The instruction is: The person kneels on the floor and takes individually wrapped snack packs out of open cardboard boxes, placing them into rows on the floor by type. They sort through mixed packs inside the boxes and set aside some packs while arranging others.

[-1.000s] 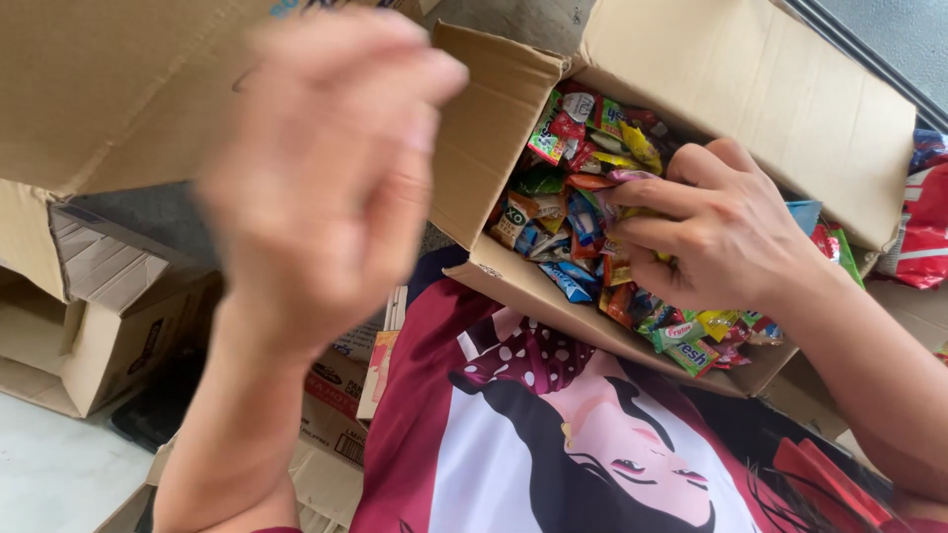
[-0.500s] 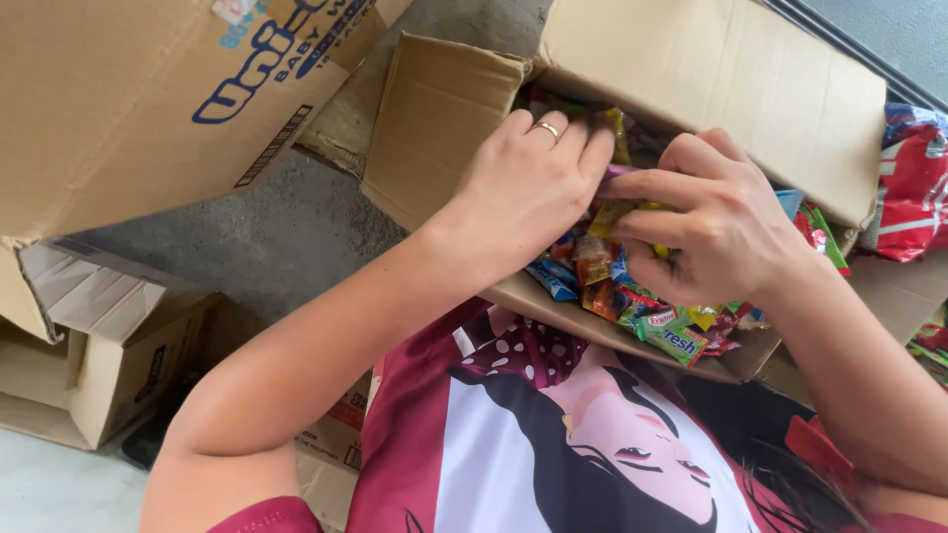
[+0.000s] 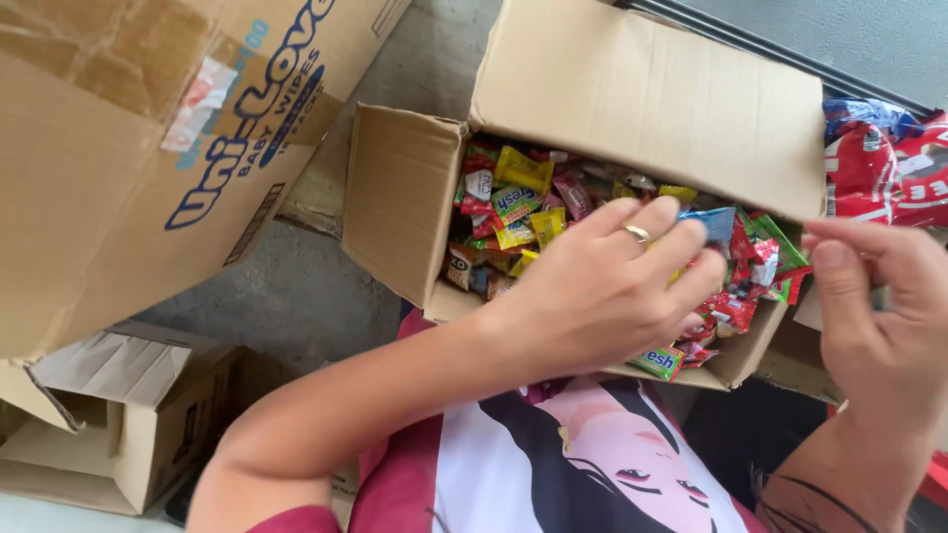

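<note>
cardboard boxes [image 3: 632, 109]: 3 | hands [image 3: 602, 296]: 2 | ring [image 3: 637, 234]: 1 | wrapped sweets [image 3: 518, 202]: too many to count

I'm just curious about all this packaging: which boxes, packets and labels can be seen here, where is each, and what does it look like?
Open cardboard box: centre, brown, flaps up.
Sweet packets: inside it, small, yellow, red, green, blue; left hand rests on them.
Large carton: upper left, brown, blue print, pale sticker.
Small box: lower left, brown, open.
Red bags: upper right, red, white and blue, above right hand.
</note>
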